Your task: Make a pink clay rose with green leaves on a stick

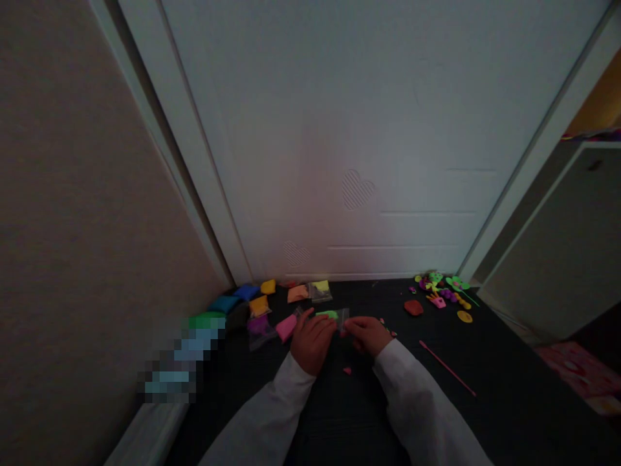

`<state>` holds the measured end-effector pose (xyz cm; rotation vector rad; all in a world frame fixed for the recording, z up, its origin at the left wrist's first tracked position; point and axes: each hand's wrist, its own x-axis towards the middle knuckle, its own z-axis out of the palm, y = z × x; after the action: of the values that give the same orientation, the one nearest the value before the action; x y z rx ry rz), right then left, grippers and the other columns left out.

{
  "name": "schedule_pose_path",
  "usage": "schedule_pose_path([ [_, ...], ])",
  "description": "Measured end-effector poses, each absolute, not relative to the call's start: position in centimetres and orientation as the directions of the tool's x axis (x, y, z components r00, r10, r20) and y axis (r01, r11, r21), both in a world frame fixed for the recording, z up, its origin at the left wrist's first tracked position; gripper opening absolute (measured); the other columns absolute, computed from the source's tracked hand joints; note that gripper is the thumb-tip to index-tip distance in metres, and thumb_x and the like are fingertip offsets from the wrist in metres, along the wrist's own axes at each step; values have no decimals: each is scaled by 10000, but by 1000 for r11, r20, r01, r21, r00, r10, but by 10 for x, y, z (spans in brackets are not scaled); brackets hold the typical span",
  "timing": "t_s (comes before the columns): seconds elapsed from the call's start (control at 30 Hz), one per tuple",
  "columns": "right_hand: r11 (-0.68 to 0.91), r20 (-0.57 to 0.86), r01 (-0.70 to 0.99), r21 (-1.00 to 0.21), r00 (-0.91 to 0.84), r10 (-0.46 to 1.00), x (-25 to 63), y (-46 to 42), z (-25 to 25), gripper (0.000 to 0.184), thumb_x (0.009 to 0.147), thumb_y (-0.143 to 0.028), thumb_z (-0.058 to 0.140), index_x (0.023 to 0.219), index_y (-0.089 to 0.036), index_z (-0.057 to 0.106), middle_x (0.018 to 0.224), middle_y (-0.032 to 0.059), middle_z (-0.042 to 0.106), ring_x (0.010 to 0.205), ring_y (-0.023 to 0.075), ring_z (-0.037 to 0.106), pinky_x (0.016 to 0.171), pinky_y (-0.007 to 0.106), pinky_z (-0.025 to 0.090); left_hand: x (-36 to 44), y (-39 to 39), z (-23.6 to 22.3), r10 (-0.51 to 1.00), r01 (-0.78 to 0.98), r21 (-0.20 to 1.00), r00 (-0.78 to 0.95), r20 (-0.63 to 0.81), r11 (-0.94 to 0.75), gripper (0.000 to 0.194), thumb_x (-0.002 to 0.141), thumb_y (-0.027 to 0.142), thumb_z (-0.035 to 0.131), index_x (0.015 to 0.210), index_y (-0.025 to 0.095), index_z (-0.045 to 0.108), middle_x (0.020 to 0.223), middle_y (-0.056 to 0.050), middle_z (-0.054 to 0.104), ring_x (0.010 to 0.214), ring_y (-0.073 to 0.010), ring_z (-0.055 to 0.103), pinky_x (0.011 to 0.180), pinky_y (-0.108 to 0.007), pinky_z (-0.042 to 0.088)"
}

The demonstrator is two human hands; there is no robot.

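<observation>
A small clear bag of light-green modelling clay [328,314] lies between my hands on the dark table. My left hand [313,340] rests over its left and near side, fingers stretched out and lying flat. At the bag's right end my right hand [367,334] is closed, thumb and forefinger pinching the clear edge. A bag of pink clay [286,328] lies just left of my left hand. Below the hands sits a small pink clay scrap [347,371]. Tiny bits beside my right hand are too small to name.
Several coloured clay bags, among them a purple one [261,325] and an orange one [297,293], line the back left. Finished clay shapes [439,288], a red clay disc [414,307] and a thin pink stick [447,367] lie right. A white panel [310,162] rises behind.
</observation>
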<state>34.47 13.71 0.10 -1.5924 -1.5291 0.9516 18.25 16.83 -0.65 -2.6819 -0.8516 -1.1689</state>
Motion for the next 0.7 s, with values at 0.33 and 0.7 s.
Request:
schedule_pose_path([
  [0.33, 126, 212, 636, -761, 60, 976, 335, 130, 10, 223, 757, -345, 423, 744, -191, 583, 723, 24, 588, 698, 129, 510, 653, 261, 385, 184, 165, -5, 796, 349, 734, 427, 428, -582, 193, 744, 287, 446, 848, 175, 565, 865, -53, 593, 831, -156, 533, 757, -300, 418],
  [0.7, 234, 308, 820, -522, -74, 948, 328, 125, 7, 169, 736, -321, 484, 641, -191, 535, 686, 19, 541, 697, 141, 479, 655, 264, 327, 183, 159, -4, 870, 285, 875, 424, 251, -391, 203, 740, 357, 438, 762, 172, 519, 692, -4, 547, 656, -120, 502, 636, -250, 394],
])
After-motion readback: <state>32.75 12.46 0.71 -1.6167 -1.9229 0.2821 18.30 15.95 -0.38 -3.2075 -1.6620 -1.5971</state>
